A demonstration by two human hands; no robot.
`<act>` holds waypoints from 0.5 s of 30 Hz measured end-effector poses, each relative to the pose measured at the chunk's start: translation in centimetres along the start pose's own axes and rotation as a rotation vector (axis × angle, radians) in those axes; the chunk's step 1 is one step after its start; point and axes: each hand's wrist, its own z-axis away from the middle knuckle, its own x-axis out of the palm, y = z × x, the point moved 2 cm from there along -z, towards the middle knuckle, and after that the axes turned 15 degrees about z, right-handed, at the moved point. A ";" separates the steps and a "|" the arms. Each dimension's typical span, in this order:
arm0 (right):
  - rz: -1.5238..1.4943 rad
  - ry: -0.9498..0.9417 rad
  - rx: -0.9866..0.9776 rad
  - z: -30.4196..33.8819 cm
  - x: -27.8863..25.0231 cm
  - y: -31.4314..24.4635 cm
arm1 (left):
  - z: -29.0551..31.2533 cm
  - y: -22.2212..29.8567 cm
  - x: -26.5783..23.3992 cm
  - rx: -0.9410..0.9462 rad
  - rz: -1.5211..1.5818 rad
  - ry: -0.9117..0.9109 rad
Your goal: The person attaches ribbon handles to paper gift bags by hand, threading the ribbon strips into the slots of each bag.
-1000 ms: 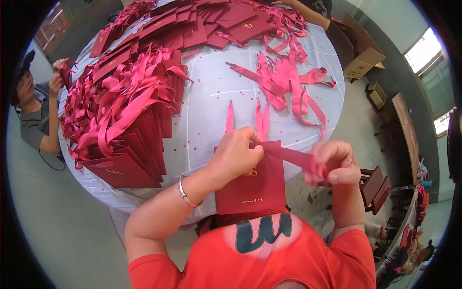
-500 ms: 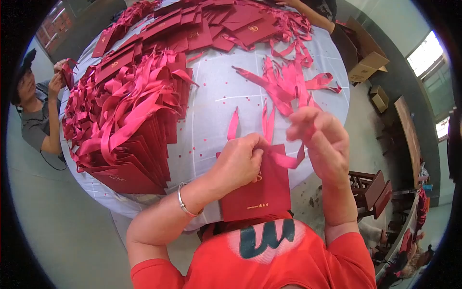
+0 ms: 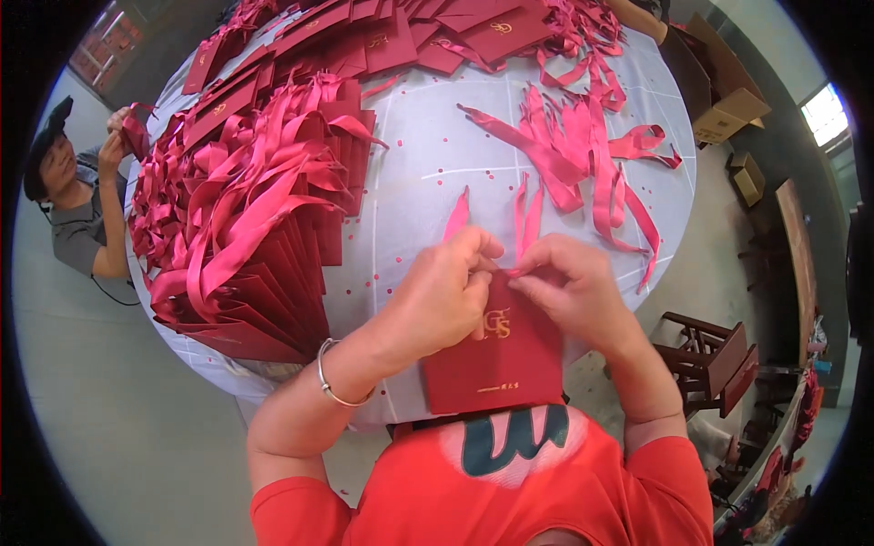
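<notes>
A dark red paper bag point(image 3: 496, 378) with gold print lies flat at the table's near edge, close to my body. My left hand point(image 3: 451, 287) is closed at the bag's upper edge, fingertips pinched together there. Beside it my right hand point(image 3: 574, 282) pinches a pink ribbon point(image 3: 515, 272) at the same edge. The two sets of fingertips almost meet. Two ribbon ends point(image 3: 528, 214) stand out beyond the bag's top, and another pink strip point(image 3: 459, 214) shows above my left hand. Fingers hide where the ribbon meets the bag.
Many ribboned red bags point(image 3: 246, 218) stand packed at the left. Flat red bags point(image 3: 391, 41) cover the far side. Loose pink ribbons point(image 3: 583, 150) lie at the right on the white tablecloth point(image 3: 410, 118). A co-worker point(image 3: 77, 191) handles ribbon at left; cardboard boxes point(image 3: 728, 105) stand right.
My right hand has come down and left to the bag's top edge, bringing the ribbon close to my left hand. The view has shifted slightly. The left hand stays at the bag.
</notes>
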 end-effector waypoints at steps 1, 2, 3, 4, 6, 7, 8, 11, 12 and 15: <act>-0.052 0.003 0.047 -0.2 -0.5 0.4 | 0.0 0.0 -0.3 -0.010 -0.012 -0.005; -0.054 -0.014 0.064 -0.5 -1.1 0.8 | 0.2 0.1 -0.6 0.022 -0.020 -0.004; -0.055 -0.030 0.081 -0.8 -1.6 1.1 | 0.3 0.3 -1.0 0.053 -0.028 -0.004; -0.054 -0.111 0.180 -1.1 -2.3 1.2 | 0.4 0.3 -1.3 0.048 -0.037 -0.004; -0.056 -0.122 0.170 -1.4 -2.5 1.4 | 0.6 0.5 -1.8 0.061 -0.041 0.035; -0.047 -0.139 0.159 -1.4 -2.5 1.5 | 0.7 0.5 -1.9 0.058 -0.045 0.035; -0.051 -0.138 0.160 -1.4 -2.3 1.7 | 0.7 0.4 -2.0 0.041 -0.036 0.031; -0.063 -0.141 0.148 -1.0 -1.3 2.2 | 0.7 0.1 -2.1 0.013 -0.058 0.023; -0.078 -0.131 0.157 -0.9 -1.0 2.3 | 0.6 0.0 -2.1 0.007 -0.092 0.017; -0.116 -0.093 0.150 -0.9 -0.6 2.3 | 0.6 -0.6 -2.5 -0.078 -0.080 -0.012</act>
